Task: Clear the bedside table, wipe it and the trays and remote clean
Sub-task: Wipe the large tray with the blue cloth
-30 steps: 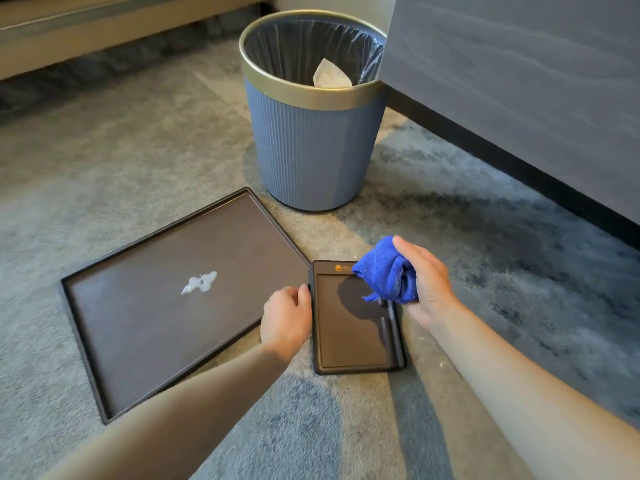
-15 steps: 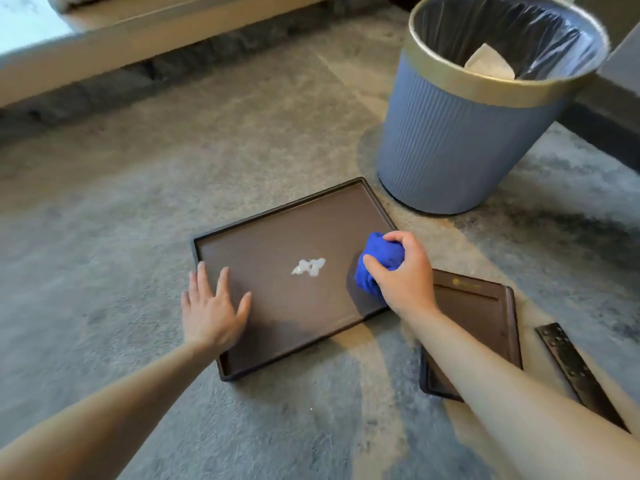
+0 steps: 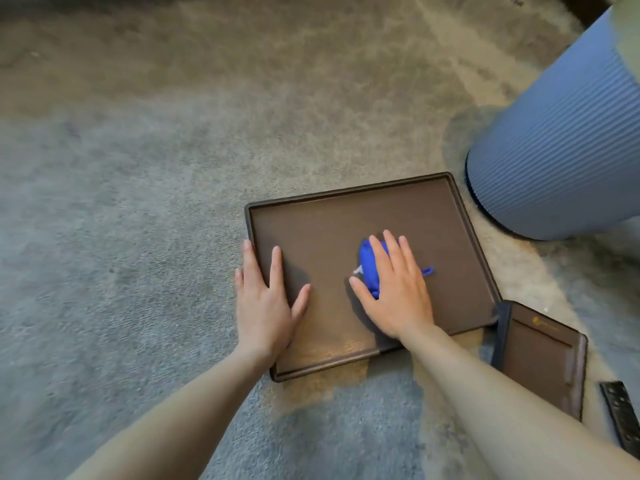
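Observation:
A large brown tray [image 3: 346, 216] lies flat on the carpet. My left hand [image 3: 266, 303] rests flat, fingers spread, on its left edge. My right hand [image 3: 394, 292] presses a bunched blue cloth [image 3: 369, 268] onto the middle of the tray, over a white smear of which only a sliver shows. A small brown tray [image 3: 547, 358] lies to the right, touching the large tray's corner. The end of a black remote [image 3: 621, 414] shows at the right edge.
A blue ribbed waste bin [image 3: 554, 161] stands on the carpet just behind the large tray's right corner. Grey-beige carpet [image 3: 138, 202] stretches to the left and behind.
My right hand has slid the blue cloth left onto the white smear and flattened over it. My left hand stays on the large tray's left edge. The view has shifted left.

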